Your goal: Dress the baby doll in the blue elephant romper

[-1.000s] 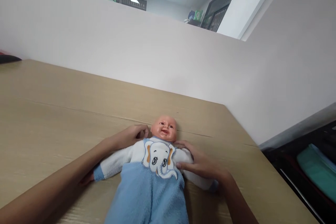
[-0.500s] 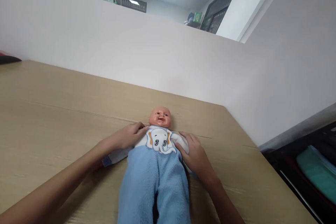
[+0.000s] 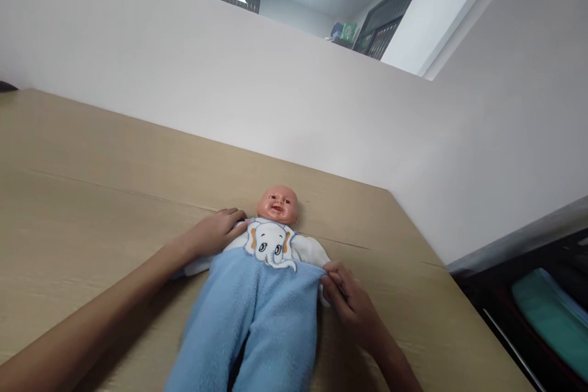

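A baby doll [image 3: 276, 204] lies on its back on the wooden table [image 3: 92, 184], head toward the wall. It wears a white top with an elephant patch [image 3: 269, 245] and a fluffy blue romper [image 3: 257, 318]. My left hand [image 3: 214, 234] rests on the doll's shoulder, fingers curled over the white sleeve. My right hand [image 3: 346, 300] pinches the blue romper's upper edge at the doll's side.
A white partition wall [image 3: 229, 86] runs along the table's far edge. The table's right edge drops to a dark bin [image 3: 528, 312] holding teal cloth [image 3: 555, 312].
My right hand slid down from the doll's shoulder to the romper's side edge and closed on it. The doll's blue legs shifted slightly left. My left hand stayed at the shoulder.
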`<state>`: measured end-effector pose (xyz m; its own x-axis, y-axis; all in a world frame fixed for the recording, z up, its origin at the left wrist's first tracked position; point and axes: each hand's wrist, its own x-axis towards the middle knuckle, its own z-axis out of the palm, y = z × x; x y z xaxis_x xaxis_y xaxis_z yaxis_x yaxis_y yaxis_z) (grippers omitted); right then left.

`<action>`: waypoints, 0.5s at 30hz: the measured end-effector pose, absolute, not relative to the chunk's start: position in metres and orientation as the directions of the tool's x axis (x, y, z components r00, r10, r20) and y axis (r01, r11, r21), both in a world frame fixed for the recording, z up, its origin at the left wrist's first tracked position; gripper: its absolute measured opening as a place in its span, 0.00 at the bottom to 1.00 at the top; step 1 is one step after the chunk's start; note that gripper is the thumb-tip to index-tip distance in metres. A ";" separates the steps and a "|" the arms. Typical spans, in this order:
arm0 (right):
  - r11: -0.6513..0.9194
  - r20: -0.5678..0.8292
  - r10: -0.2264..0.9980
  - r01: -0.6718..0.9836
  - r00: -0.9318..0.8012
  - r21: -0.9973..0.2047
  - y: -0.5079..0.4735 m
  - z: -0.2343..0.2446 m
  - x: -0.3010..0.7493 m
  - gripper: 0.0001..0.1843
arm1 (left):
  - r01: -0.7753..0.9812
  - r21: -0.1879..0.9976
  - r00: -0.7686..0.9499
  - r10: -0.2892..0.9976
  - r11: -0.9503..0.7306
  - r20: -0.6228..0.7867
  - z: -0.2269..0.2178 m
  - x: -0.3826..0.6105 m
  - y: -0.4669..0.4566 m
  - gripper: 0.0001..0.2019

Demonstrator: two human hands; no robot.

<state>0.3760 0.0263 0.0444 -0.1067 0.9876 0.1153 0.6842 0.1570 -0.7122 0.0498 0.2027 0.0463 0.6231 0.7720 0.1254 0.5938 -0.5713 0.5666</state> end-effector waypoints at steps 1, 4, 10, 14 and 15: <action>0.162 0.140 0.986 0.727 -0.090 -0.667 0.031 0.043 0.377 0.16 | 0.597 0.561 0.623 0.772 -0.573 0.125 0.047 0.050 0.205 0.26; 0.148 0.228 0.973 0.875 -0.045 -0.461 0.045 0.035 0.378 0.16 | 0.608 0.540 0.626 0.770 -0.582 0.124 0.046 0.051 0.209 0.25; 0.123 0.386 0.922 0.920 0.032 -0.372 0.047 0.023 0.399 0.23 | 0.634 0.483 0.607 0.775 -0.605 0.174 0.042 0.052 0.215 0.25; 0.034 0.307 0.950 0.952 0.064 -0.304 0.036 0.049 0.410 0.24 | 0.624 0.450 0.568 0.766 -0.639 0.301 0.058 0.054 0.203 0.25; 0.024 0.351 0.935 0.973 0.059 -0.228 0.034 0.061 0.407 0.22 | 0.592 0.473 0.552 0.756 -0.652 0.351 0.066 0.056 0.195 0.24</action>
<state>0.4073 0.0345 0.0610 0.0591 0.9347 0.3506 0.9733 0.0241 -0.2284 0.0562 0.1947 0.0656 0.5524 0.7562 0.3508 0.5923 -0.6521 0.4732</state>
